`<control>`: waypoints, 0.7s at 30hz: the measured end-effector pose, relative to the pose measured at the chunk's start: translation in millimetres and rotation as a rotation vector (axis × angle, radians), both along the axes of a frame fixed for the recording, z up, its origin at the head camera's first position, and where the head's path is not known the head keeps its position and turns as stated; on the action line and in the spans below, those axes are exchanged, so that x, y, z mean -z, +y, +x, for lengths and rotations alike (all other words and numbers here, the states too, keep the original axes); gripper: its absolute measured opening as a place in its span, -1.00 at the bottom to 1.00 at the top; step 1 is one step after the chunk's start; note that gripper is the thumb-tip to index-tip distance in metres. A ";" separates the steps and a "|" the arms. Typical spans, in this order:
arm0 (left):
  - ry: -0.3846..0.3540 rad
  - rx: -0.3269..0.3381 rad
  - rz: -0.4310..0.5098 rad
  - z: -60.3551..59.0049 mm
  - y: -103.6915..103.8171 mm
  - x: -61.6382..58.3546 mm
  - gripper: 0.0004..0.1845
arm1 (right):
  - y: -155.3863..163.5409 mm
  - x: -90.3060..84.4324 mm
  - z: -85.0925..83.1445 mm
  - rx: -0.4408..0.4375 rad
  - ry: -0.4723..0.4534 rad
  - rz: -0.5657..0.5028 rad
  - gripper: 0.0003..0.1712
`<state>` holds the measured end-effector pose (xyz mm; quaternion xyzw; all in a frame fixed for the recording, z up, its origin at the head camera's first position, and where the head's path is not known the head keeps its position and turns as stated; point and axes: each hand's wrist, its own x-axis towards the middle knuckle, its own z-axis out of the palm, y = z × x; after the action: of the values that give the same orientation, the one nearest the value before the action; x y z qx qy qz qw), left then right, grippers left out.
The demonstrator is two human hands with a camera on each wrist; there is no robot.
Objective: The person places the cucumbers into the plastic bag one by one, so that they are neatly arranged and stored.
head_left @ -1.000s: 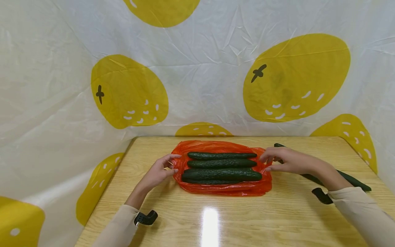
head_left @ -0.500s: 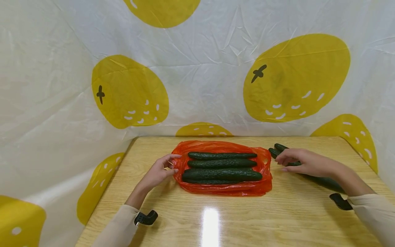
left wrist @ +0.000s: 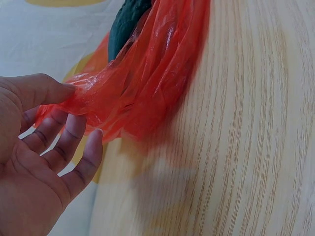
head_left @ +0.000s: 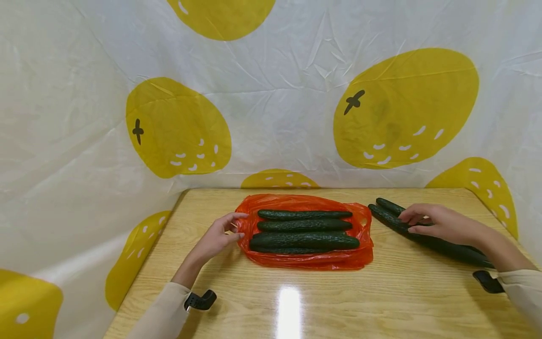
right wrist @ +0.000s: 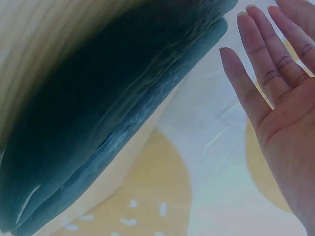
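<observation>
Several dark green cucumbers [head_left: 305, 240] lie side by side on a spread red plastic bag [head_left: 338, 260] in the head view. My left hand [head_left: 218, 235] is at the bag's left end. In the left wrist view its thumb and fingers [left wrist: 74, 130] pinch the crumpled red plastic. Two more cucumbers [head_left: 389, 221] lie slantwise on the right of the table. Over them hovers my right hand [head_left: 440, 226], partly covering them. In the right wrist view its fingers [right wrist: 261, 59] are extended beside the cucumbers [right wrist: 93, 103], with nothing held.
Everything lies on a light wooden table [head_left: 338, 301]. A white sheet [head_left: 279, 127] with yellow fruit prints hangs behind and to the left of it. Both wrists carry a black band, the left band [head_left: 201, 299] close above the tabletop.
My right hand has moved away from the bag's right end, to the right, over the two loose cucumbers. The left hand and the bag have stayed in place.
</observation>
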<state>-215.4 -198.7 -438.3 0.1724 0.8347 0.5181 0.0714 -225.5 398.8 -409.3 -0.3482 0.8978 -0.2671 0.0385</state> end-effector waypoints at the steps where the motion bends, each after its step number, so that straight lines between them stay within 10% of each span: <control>1: -0.002 -0.002 0.000 0.1 -0.1 0.1 -0.46 | 3.1 1.3 -0.4 0.012 0.019 0.002 -0.66; 21: 0.016 0.004 -0.004 -0.9 1.8 -0.3 -0.46 | 37.0 11.6 -7.2 0.162 0.115 0.019 -0.53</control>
<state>-216.3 -197.0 -438.1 0.1783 0.8359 0.5149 0.0659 -232.7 435.8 -420.9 -0.2890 0.9261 -0.2405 -0.0315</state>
